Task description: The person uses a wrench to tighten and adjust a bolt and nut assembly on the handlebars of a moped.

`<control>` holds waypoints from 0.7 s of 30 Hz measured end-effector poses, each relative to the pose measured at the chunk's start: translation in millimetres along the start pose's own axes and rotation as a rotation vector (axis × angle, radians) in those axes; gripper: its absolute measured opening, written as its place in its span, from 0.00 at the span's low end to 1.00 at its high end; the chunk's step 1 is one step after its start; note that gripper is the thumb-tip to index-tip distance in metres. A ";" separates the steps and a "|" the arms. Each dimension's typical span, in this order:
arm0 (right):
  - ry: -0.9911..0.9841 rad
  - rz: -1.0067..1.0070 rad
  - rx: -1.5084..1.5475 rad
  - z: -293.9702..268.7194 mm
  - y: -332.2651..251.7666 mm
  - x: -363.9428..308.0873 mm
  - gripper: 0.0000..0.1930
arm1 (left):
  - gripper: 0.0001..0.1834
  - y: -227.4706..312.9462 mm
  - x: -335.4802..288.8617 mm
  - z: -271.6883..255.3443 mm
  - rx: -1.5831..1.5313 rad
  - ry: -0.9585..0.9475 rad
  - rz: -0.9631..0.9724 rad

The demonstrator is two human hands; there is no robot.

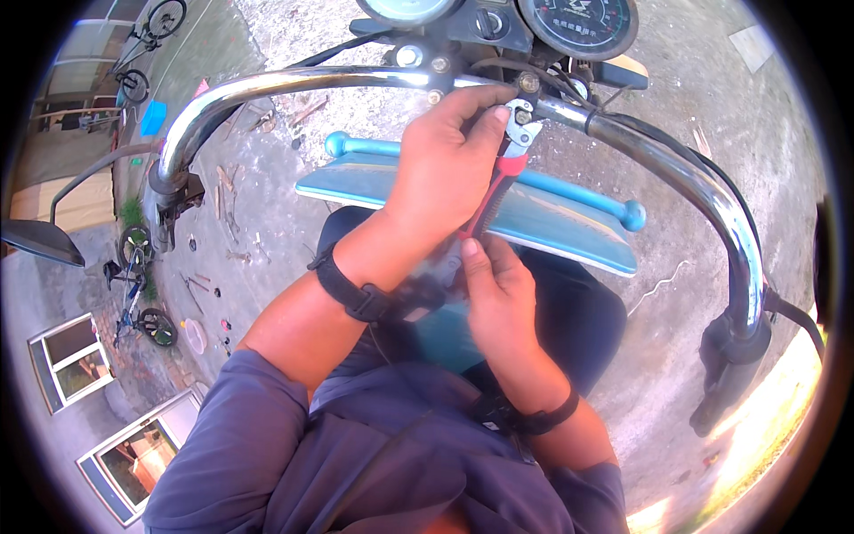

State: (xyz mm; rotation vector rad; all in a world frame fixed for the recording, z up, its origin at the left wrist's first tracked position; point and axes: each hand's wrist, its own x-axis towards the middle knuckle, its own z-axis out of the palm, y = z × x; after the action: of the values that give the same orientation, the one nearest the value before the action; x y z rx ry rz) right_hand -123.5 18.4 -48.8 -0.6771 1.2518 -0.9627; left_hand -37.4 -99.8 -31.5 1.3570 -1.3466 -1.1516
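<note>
A wrench (511,165) with a silver jaw head and a red and black handle stands slantwise at the middle of the chrome handlebar (258,84). Its jaws sit around a bolt (522,116) just below the bar clamp. My left hand (445,160) is closed by the wrench head, thumb pressed on the jaw and index finger reaching over the top toward the clamp. Lower down, my right hand (503,289) grips the end of the handle, with its thumb up along it. The other left fingers are hidden behind the palm.
Two round gauges (578,22) and a key switch (489,24) sit beyond the bar. Black cables (712,169) run along its right side. A blue board (569,227) with a blue tube lies below my hands. A mirror (40,242) stands left; bicycles (133,285) are on the ground farther off.
</note>
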 end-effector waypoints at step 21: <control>-0.032 0.066 0.166 35.3 26.8 19.1 0.18 | 0.13 7.8 8.4 -10.8 0.255 -0.075 0.047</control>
State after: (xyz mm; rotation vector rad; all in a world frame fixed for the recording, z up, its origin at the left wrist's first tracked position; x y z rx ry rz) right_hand -82.5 11.1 -73.3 -0.5160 1.1455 -0.9854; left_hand -28.4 -108.6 -22.2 1.4636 -1.6147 -1.0344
